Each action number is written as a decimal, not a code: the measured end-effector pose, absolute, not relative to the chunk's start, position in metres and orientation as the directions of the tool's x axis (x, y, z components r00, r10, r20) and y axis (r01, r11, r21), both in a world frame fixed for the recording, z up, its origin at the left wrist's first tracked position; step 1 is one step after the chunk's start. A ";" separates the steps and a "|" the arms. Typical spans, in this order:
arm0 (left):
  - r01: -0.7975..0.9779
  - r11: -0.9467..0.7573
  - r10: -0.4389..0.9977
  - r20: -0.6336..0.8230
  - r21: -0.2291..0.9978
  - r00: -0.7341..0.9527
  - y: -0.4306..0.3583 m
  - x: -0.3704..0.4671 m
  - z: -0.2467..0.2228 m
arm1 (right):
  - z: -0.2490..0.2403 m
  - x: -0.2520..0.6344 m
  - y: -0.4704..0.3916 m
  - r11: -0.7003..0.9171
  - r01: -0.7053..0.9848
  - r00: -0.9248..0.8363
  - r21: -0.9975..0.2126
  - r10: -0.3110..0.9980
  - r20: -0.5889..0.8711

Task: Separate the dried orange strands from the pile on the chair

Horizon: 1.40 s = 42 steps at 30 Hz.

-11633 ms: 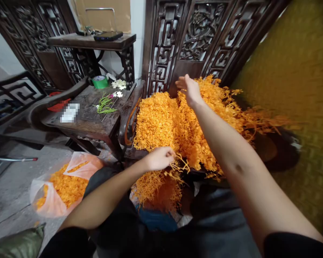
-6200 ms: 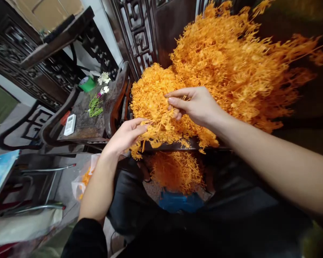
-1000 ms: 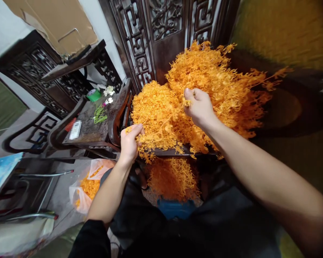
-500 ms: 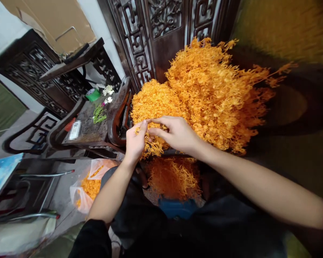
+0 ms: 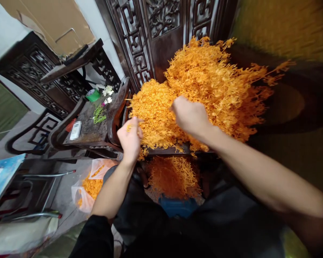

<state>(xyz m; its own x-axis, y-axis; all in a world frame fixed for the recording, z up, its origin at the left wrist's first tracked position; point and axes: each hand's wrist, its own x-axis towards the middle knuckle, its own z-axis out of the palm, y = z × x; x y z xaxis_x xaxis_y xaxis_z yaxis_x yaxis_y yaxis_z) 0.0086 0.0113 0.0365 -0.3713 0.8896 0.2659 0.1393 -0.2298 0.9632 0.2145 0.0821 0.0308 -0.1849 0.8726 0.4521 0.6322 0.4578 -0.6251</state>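
Note:
My left hand (image 5: pixel 130 138) is closed at the near left edge of the orange heap, with small orange bits of a sprig showing between its fingers. Over the middle of the heap is my right hand (image 5: pixel 192 114), knuckles up and smeared by motion; its fingertips are hidden, so what it holds does not show. The smaller mound of fine orange sprigs (image 5: pixel 153 100) lies behind and between both hands. Against its right side rests a taller pile of branching orange sprigs (image 5: pixel 218 86).
Below, orange stringy stems (image 5: pixel 174 177) fill a spot above a blue container (image 5: pixel 177 207) between my legs. A plastic bag (image 5: pixel 82 200) with orange bits stands on the floor at left. A dark wooden chair (image 5: pixel 88 125) carries green tape (image 5: pixel 93 95) and white flowers (image 5: pixel 107 91).
My hands were together in front of the mound and have parted. The right hand has moved right and up over the heap; the left has shifted slightly left and down.

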 end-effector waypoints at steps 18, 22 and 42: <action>0.375 -0.135 0.990 0.142 0.917 0.011 0.014 0.016 0.027 | 0.048 0.184 0.032 0.313 0.277 -0.452 -0.908 0.877 0.164; 0.297 -0.132 0.987 0.097 0.946 0.131 0.012 0.011 0.039 | 0.047 0.195 0.039 0.389 0.467 -0.344 -0.794 0.907 0.242; 0.370 -0.293 0.947 0.320 0.882 -0.013 0.022 0.013 0.039 | 0.038 0.206 0.043 0.500 0.421 -0.403 -0.757 0.851 0.338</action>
<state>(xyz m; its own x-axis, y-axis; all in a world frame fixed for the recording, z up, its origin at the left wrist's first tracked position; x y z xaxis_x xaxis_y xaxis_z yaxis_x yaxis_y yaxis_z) 0.0130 0.0217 0.0386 -0.0126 0.9473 0.3201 0.3702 -0.2929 0.8816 0.2057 0.0432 0.0383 -0.4028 0.8507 0.3378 0.4209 0.4999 -0.7569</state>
